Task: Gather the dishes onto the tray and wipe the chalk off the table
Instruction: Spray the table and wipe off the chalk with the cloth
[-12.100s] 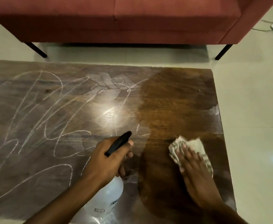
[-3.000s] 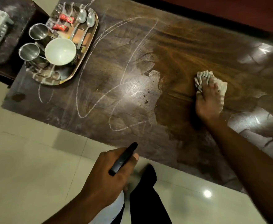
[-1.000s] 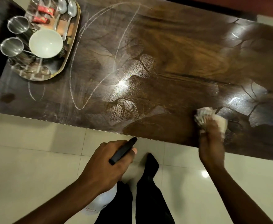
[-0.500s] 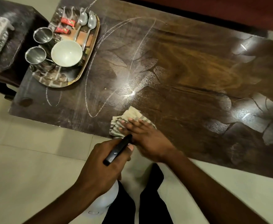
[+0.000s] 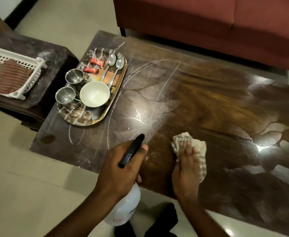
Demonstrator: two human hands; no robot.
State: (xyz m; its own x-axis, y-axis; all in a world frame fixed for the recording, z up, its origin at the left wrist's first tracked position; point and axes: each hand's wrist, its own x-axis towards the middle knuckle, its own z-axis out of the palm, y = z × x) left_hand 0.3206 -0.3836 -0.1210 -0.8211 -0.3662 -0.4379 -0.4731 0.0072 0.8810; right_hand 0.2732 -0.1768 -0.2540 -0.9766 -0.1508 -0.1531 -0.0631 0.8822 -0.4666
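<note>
My right hand (image 5: pixel 186 166) presses a crumpled cloth (image 5: pixel 196 146) flat on the dark wooden table (image 5: pixel 217 106), near its front edge. My left hand (image 5: pixel 121 170) grips a white spray bottle (image 5: pixel 125 206) by its black trigger head, held over the front edge. Chalk lines (image 5: pixel 167 82) remain on the table's left half; the right half looks wet and streaked. At the left end a steel tray (image 5: pixel 106 110) carries a white bowl (image 5: pixel 94 94), two steel cups (image 5: pixel 74 77), two spoons (image 5: pixel 117 65) and red packets (image 5: pixel 97 61).
A red sofa (image 5: pixel 208 19) stands right behind the table. Left of the table is a lower dark side table (image 5: pixel 53 55) with a white plastic basket (image 5: pixel 8 72) on it. Pale floor tiles run along the front, where my dark trouser legs (image 5: pixel 162 221) show.
My right hand slid the cloth to the right along the front part of the table. The view swung so the sofa shows. The left hand still holds the bottle.
</note>
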